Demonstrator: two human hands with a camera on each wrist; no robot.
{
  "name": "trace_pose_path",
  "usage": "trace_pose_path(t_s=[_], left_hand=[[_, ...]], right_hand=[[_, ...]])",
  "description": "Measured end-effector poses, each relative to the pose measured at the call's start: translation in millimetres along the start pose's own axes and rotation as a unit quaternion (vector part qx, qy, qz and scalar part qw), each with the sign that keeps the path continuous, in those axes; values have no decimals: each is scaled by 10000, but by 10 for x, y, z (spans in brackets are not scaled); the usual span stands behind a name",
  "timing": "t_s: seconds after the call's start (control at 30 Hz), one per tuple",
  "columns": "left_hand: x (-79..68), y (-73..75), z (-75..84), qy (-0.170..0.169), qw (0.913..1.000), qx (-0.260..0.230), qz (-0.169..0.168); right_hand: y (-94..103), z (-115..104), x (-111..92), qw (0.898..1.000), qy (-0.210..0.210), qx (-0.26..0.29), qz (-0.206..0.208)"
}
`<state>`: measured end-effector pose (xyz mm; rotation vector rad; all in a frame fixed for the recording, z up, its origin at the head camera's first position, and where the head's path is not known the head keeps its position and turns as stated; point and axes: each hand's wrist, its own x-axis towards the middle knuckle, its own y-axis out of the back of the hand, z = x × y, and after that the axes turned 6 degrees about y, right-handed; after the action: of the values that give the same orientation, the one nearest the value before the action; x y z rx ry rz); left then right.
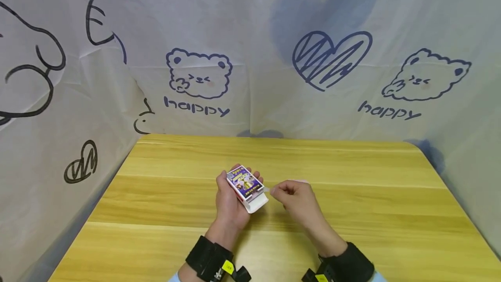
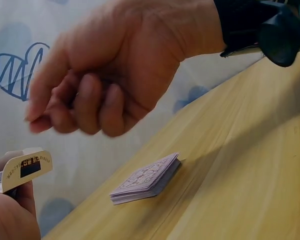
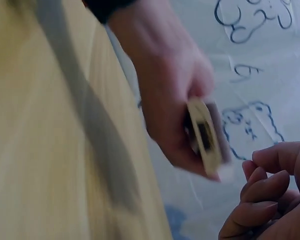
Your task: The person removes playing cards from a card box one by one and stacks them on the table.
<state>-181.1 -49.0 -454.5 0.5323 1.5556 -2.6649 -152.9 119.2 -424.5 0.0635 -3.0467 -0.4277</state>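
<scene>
My left hand (image 1: 232,206) holds a card box (image 1: 245,182), palm up, its thumb along one side and fingertips showing at the other. The box has a purple picture front, and its white end flap (image 1: 257,203) hangs open towards me. Just right of the box is my right hand (image 1: 298,199), fingers curled and thumb tip against the index finger. Nothing shows between those fingertips, which are apart from the box in the left wrist view. Below the right hand, a deck of cards (image 2: 145,181) with patterned backs lies stacked on the table; the hand mostly hides it in the head view.
The wooden table (image 1: 156,212) stretches out on both sides of the hands. White cloth (image 1: 266,99) with drawn hearts and bears hangs behind it and along its sides. Black straps (image 1: 209,258) with small cameras sit on both wrists.
</scene>
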Motion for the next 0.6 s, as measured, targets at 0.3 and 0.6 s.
trace_pose_path(t_s=[0.3, 0.6], left_hand=[[-35, -22, -39, 40, 9995, 127, -278], [-48, -19, -106, -18, 9979, 282, -576]], right_hand=[[-221, 91, -37, 9984, -490, 265, -24], [-258, 150, -43, 9923, -1046, 627, 217]])
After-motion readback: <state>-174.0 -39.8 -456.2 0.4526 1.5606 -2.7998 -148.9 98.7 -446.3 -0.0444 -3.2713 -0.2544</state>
